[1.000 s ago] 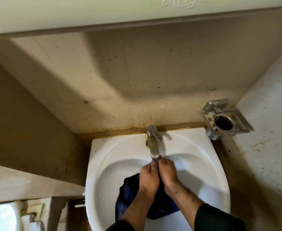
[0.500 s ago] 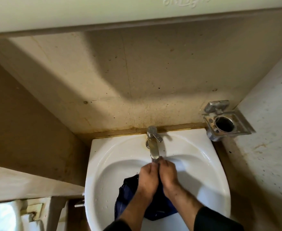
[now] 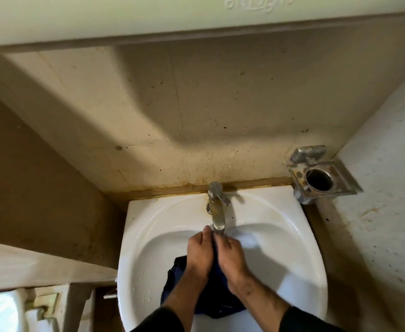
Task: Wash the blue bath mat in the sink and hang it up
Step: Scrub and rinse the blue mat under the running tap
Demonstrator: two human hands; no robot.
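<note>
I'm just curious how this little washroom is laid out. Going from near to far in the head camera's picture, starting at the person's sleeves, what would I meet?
Sleeves → blue bath mat in the sink → left hand and right hand gripping it → tap → stained wall.

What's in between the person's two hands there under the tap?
In the head view, a fold of the blue mat runs up between the left hand and right hand, just below the tap, over the sink.
</note>
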